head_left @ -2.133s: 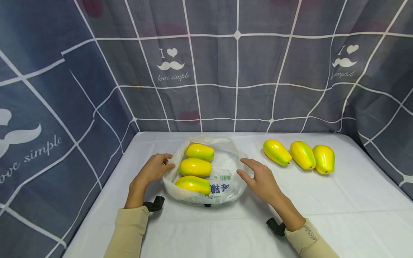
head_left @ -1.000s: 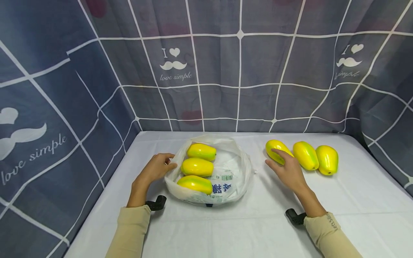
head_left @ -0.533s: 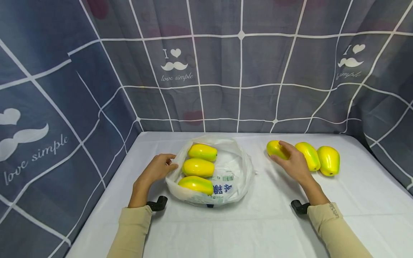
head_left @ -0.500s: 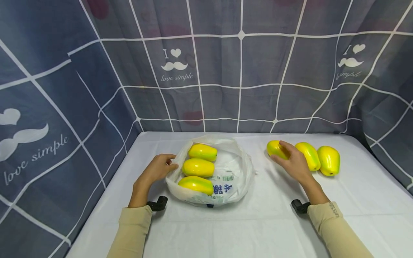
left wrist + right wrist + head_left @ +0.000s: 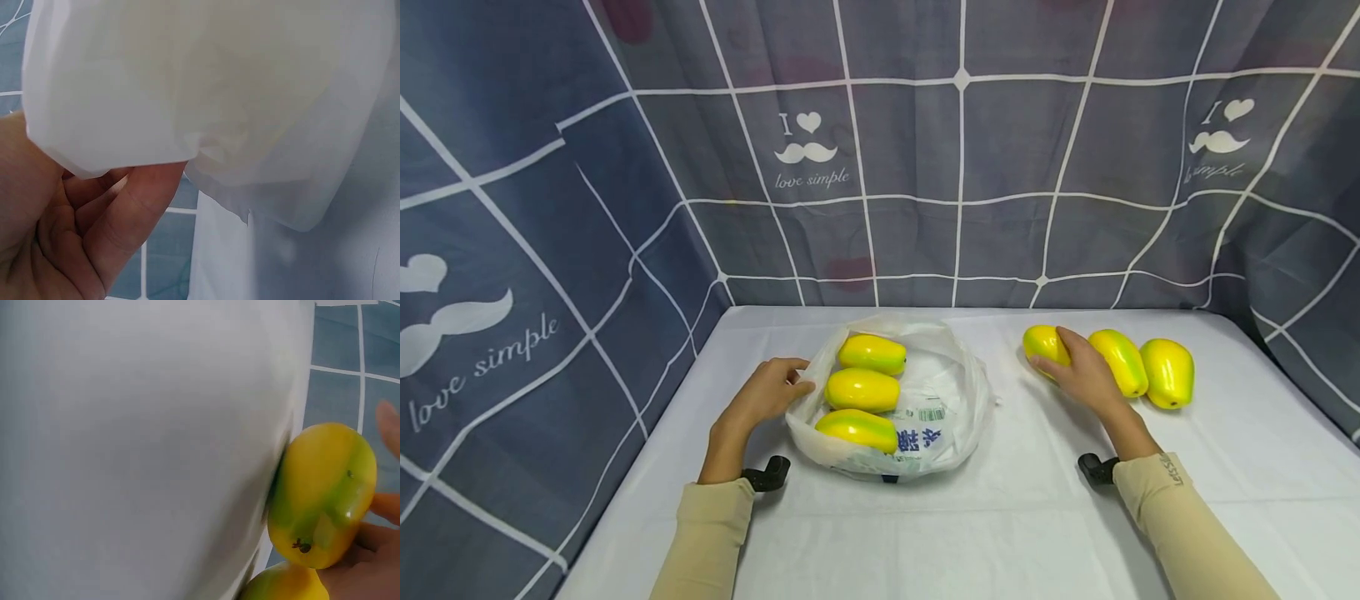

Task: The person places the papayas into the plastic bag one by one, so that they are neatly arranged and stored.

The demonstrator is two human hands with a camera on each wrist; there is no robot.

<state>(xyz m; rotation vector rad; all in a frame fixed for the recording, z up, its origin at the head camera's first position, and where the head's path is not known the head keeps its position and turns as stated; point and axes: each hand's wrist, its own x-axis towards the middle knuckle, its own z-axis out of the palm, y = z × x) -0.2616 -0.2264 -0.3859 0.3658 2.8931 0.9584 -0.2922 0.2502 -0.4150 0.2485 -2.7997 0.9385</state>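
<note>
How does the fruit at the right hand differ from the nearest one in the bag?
Place: held fruit outside the plastic bag; front bag fruit inside.
Contact: right hand grips held fruit; no hand touches front bag fruit.
Head view: held fruit partly covered by the hand; front bag fruit mostly visible.
Shared: both glossy, elongated, yellow with green.

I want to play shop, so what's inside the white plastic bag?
Inside the bag are three yellow-green fruits, one behind another along its left side. Blue writing and a barcode show beside them. What's beneath the fruits is covered.
</note>
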